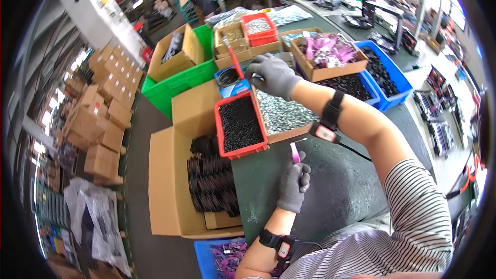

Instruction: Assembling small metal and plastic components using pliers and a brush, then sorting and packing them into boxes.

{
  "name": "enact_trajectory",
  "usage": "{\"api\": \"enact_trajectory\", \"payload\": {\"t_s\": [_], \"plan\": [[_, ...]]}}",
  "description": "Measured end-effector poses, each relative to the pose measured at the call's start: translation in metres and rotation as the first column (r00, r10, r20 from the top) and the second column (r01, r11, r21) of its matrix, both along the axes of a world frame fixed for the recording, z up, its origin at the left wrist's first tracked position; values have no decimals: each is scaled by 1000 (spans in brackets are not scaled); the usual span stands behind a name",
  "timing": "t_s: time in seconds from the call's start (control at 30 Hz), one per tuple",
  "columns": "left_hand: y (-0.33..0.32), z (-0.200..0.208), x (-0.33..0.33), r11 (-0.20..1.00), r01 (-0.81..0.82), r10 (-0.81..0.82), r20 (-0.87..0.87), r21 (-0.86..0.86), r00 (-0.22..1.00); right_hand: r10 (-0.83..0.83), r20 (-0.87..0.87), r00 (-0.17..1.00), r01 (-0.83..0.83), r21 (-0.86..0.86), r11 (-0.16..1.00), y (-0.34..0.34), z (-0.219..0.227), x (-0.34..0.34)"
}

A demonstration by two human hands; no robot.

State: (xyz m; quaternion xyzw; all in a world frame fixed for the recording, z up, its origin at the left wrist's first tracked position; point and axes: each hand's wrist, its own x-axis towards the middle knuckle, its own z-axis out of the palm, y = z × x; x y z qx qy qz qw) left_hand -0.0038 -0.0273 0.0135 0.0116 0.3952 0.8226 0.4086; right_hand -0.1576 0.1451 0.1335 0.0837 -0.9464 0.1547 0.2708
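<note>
Bare bench spreads right of the fingers of the left hand; its edge lies to their left, beside a carton, and a red bin stands ahead-left. Those fingers pinch a slim pink piece, a thin pale prong at its far end. Ahead, the fingers of the right hand curl near a red handle; whether they hold anything cannot be told. Behind the left fingers, a wrist device bears a small dark mark.

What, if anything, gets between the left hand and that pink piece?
Nothing visible: the gloved left hand grips the pink piece directly, its free end sticking out above the green tabletop.
</note>
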Motion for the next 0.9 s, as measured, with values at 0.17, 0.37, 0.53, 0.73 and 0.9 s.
{"api": "enact_trajectory", "payload": {"t_s": [0.17, 0.37, 0.53, 0.73, 0.9], "plan": [[51, 13, 26, 1000, 27, -27, 6, 14, 1000, 179, 13, 984, -174, -170, 970, 84, 16, 173], [110, 15, 66, 995, -31, 27, -42, -97, 999, -96, 106, 990, 130, -393, 910, 207, 58, 426], [154, 16, 111, 990, 7, -25, -129, -143, 991, -767, -245, 593, 552, -570, 609, 277, 73, 654], [239, 49, 181, 915, 57, -280, -529, -399, 801, -994, -102, 48, 559, -822, 111, 386, 17, 883], [358, 95, 271, 826, 159, -557, -742, -540, 373, -827, 504, 249, 890, -456, -10, 455, -64, 881]]}}
